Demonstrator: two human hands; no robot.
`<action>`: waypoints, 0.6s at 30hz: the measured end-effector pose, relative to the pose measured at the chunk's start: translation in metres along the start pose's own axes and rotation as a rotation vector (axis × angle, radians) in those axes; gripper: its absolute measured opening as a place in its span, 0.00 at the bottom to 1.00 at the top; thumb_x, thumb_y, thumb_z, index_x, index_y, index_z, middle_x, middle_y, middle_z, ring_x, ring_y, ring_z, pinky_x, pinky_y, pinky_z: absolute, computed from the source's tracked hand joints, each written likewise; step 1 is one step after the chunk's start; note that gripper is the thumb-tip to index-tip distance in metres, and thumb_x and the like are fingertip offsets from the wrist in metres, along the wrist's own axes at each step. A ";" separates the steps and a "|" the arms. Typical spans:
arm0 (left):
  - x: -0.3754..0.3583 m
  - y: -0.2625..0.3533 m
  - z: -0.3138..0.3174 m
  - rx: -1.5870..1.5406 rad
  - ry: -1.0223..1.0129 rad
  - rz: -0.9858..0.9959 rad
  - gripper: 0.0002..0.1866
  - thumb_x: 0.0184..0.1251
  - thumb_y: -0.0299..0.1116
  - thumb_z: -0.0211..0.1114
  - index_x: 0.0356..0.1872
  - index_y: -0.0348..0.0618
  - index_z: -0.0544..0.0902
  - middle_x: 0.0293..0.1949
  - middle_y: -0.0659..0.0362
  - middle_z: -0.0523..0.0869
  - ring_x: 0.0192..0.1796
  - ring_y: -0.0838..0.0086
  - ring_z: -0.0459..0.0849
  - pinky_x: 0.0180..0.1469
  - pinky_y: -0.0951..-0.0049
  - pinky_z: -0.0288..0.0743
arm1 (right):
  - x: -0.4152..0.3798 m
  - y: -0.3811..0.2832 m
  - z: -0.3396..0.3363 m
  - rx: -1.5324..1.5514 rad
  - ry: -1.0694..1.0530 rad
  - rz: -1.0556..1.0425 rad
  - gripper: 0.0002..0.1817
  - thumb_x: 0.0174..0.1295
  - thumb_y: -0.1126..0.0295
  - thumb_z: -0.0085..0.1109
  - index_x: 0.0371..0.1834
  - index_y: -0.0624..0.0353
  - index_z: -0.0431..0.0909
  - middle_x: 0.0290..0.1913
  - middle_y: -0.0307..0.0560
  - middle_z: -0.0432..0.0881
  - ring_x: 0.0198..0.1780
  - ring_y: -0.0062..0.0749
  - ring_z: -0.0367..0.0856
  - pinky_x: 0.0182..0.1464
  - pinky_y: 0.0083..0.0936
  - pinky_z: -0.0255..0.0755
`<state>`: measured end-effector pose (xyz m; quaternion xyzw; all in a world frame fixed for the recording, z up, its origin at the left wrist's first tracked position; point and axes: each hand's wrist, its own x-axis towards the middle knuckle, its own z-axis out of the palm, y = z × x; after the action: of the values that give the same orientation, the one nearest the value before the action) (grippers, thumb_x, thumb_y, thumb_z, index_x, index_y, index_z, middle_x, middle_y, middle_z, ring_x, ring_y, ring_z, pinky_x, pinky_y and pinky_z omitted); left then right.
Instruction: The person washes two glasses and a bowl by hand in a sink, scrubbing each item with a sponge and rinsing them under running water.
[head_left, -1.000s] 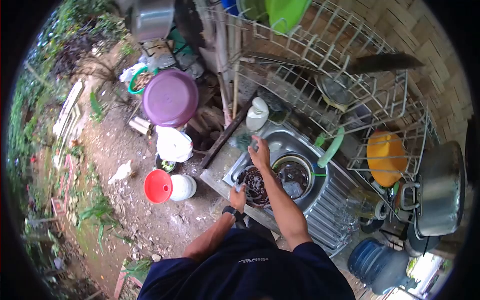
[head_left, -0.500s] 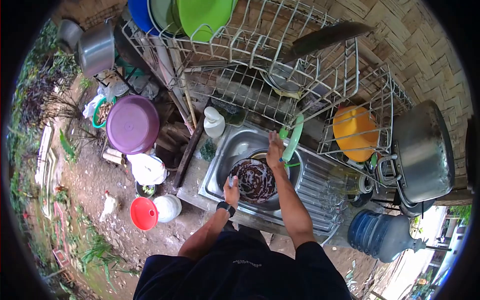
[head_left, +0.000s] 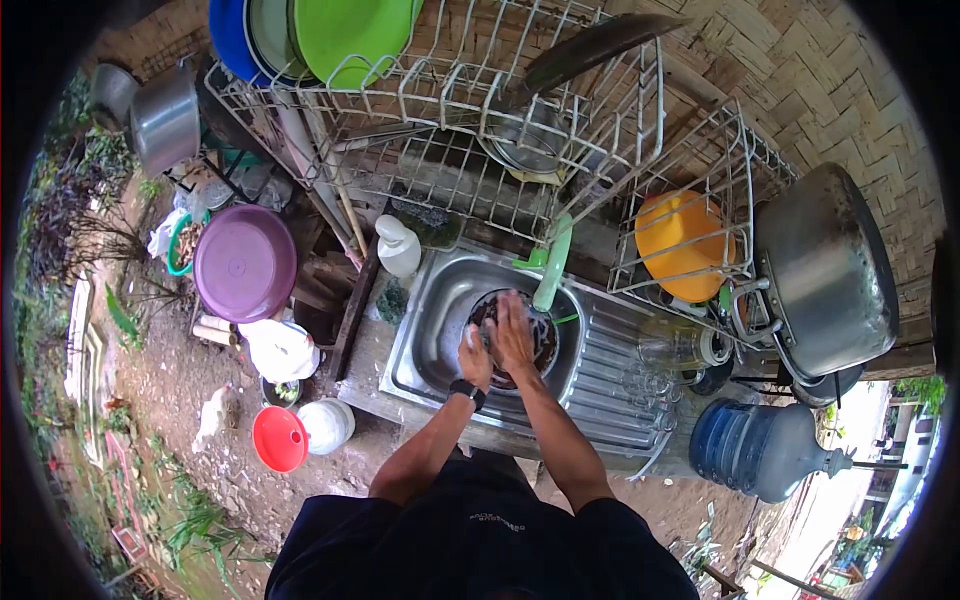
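A dark soiled pan (head_left: 503, 315) sits in the steel sink (head_left: 430, 320). My left hand (head_left: 474, 356) grips the pan's near rim; a black watch is on that wrist. My right hand (head_left: 513, 334) lies flat on the pan's inner surface, fingers spread. Whether it holds a scrubber I cannot tell. A green faucet (head_left: 552, 265) hangs just above the pan. A white soap bottle (head_left: 398, 247) stands at the sink's far left corner.
A wire dish rack (head_left: 480, 120) with green and blue plates hangs behind the sink. An orange bowl (head_left: 683, 245) and a big steel pot (head_left: 825, 270) sit at right. A blue water jug (head_left: 760, 450), purple basin (head_left: 245, 263) and red funnel (head_left: 280, 438) stand around.
My right hand came back from the faucet and now rests on the pan. My left hand stays at the pan's rim. The view shifted slightly.
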<state>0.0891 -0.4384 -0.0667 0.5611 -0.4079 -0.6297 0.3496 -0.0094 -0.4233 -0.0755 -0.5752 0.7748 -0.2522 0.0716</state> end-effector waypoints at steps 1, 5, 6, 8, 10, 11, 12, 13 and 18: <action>0.003 -0.008 0.003 0.019 -0.004 -0.014 0.30 0.74 0.54 0.46 0.53 0.31 0.75 0.47 0.49 0.82 0.49 0.68 0.77 0.53 0.68 0.69 | -0.004 0.003 0.003 0.096 0.005 -0.110 0.31 0.66 0.62 0.48 0.71 0.61 0.56 0.74 0.62 0.49 0.72 0.56 0.53 0.72 0.41 0.50; 0.025 -0.027 -0.001 0.024 0.104 0.062 0.30 0.74 0.53 0.46 0.52 0.29 0.76 0.44 0.46 0.83 0.46 0.65 0.79 0.52 0.66 0.70 | -0.023 -0.003 -0.053 0.055 -0.320 -0.321 0.31 0.64 0.63 0.51 0.71 0.57 0.57 0.73 0.59 0.54 0.73 0.45 0.55 0.72 0.43 0.49; 0.019 -0.006 -0.004 0.033 0.064 0.085 0.32 0.73 0.54 0.46 0.51 0.27 0.77 0.44 0.45 0.84 0.47 0.62 0.80 0.53 0.67 0.70 | -0.027 0.003 -0.062 -0.035 -0.331 -0.329 0.31 0.64 0.63 0.50 0.71 0.56 0.58 0.73 0.59 0.53 0.73 0.48 0.54 0.72 0.42 0.48; 0.031 -0.003 -0.007 0.022 0.054 0.100 0.34 0.73 0.55 0.46 0.50 0.25 0.77 0.43 0.45 0.84 0.47 0.61 0.80 0.53 0.67 0.70 | -0.027 0.016 -0.080 -0.236 -0.254 -0.169 0.32 0.63 0.63 0.51 0.71 0.57 0.57 0.73 0.59 0.52 0.73 0.51 0.54 0.73 0.41 0.48; 0.036 0.005 -0.005 -0.028 -0.006 0.056 0.36 0.72 0.57 0.46 0.48 0.22 0.77 0.43 0.41 0.83 0.48 0.59 0.81 0.52 0.66 0.70 | -0.020 0.023 -0.088 -0.179 -0.021 0.026 0.34 0.61 0.63 0.55 0.71 0.55 0.59 0.73 0.60 0.52 0.73 0.57 0.51 0.72 0.41 0.50; 0.044 0.004 -0.005 0.044 -0.052 -0.001 0.39 0.71 0.59 0.46 0.50 0.21 0.76 0.47 0.41 0.81 0.51 0.58 0.79 0.55 0.66 0.69 | -0.017 0.026 -0.083 0.071 0.142 0.134 0.29 0.60 0.65 0.58 0.65 0.61 0.66 0.66 0.64 0.65 0.68 0.58 0.61 0.67 0.38 0.59; 0.054 0.002 -0.009 0.119 -0.098 -0.059 0.41 0.70 0.61 0.46 0.52 0.20 0.74 0.52 0.40 0.79 0.55 0.57 0.78 0.57 0.66 0.67 | -0.012 0.030 -0.083 0.262 0.143 0.331 0.27 0.59 0.66 0.59 0.63 0.61 0.68 0.60 0.63 0.71 0.63 0.56 0.68 0.63 0.36 0.63; 0.062 0.000 -0.010 0.196 -0.143 -0.116 0.43 0.68 0.63 0.47 0.55 0.19 0.72 0.56 0.40 0.77 0.58 0.56 0.77 0.60 0.67 0.66 | -0.010 0.034 -0.083 0.454 0.141 0.529 0.26 0.59 0.68 0.60 0.61 0.62 0.70 0.55 0.62 0.76 0.58 0.53 0.74 0.59 0.34 0.67; 0.037 0.021 0.020 0.813 -0.255 0.681 0.27 0.69 0.49 0.50 0.57 0.37 0.74 0.62 0.44 0.71 0.63 0.49 0.69 0.64 0.55 0.61 | -0.028 0.043 -0.075 0.457 0.247 0.594 0.25 0.58 0.71 0.60 0.60 0.64 0.71 0.47 0.57 0.81 0.49 0.40 0.80 0.55 0.29 0.70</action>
<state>0.0640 -0.4779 -0.0630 0.4062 -0.8165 -0.3354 0.2364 -0.0675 -0.3654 -0.0361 -0.2604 0.8342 -0.4540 0.1738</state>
